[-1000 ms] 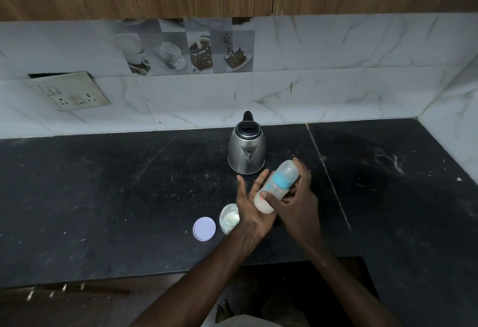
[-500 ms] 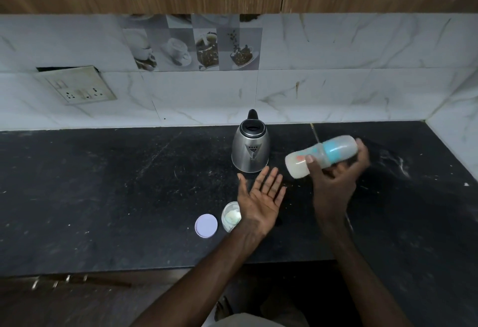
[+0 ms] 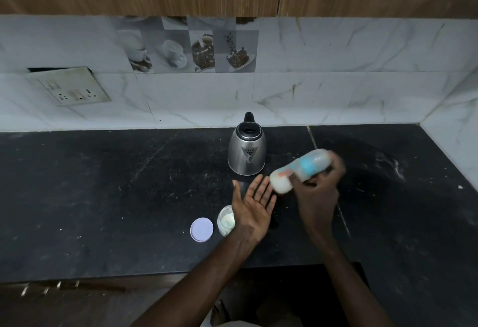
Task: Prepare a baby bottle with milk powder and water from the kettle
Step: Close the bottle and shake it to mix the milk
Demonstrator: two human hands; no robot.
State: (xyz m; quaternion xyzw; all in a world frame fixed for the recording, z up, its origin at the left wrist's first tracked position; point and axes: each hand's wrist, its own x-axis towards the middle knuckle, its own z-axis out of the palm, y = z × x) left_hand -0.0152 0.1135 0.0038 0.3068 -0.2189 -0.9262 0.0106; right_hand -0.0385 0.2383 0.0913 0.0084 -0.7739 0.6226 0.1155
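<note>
The baby bottle (image 3: 301,170) was in the air above the counter (image 3: 103,197), tipped almost onto its side just right of the kettle (image 3: 247,154), with its pale, milky end lowest and close to the left palm. It looked like light, smooth plastic, stiff enough not to give under a squeeze, though the liquid inside would shift its weight from end to end and any wetness would make it slippery. The safest hold seemed to be round the middle, by the blue band, clear of the teat end. The right hand (image 3: 316,192) held it there, fingers (image 3: 336,166) curled round the body; hand and bottle were both blurred, which suggested shaking. The left hand (image 3: 254,205) was beside it, palm up, fingers straight and spread, holding nothing. Near that wrist stood the open powder tub (image 3: 225,220), its lid (image 3: 201,229) lying flat just beside it.
</note>
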